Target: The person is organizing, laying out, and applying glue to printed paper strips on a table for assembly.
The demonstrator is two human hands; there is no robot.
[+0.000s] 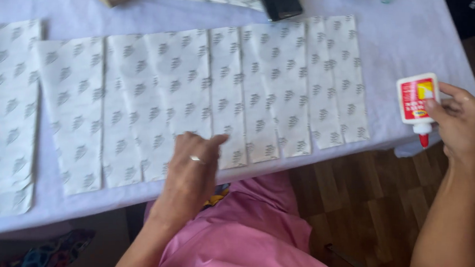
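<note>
Head view: the left hand (194, 164), wearing a ring, rests fingers together and flat on a row of white paper sheets printed with grey leaf marks (195, 90), at six o'clock on the pale lilac table (403, 39). At three o'clock, the right hand (461, 123) clamps a small white glue bottle with red label and red tip (418, 102), nozzle down, beyond the table's edge.

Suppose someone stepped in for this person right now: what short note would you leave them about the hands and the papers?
Left hand: open, palm down on the row of patterned paper sheets, near the table's front edge.
Right hand: shut on a white glue bottle, red nozzle pointing down, held just off the table's right edge.
Sheets lie side by side, overlapping, on the lilac tablecloth.
Done: sheets laid in a row.
Left: whether the seams are glued cannot be told.
</note>
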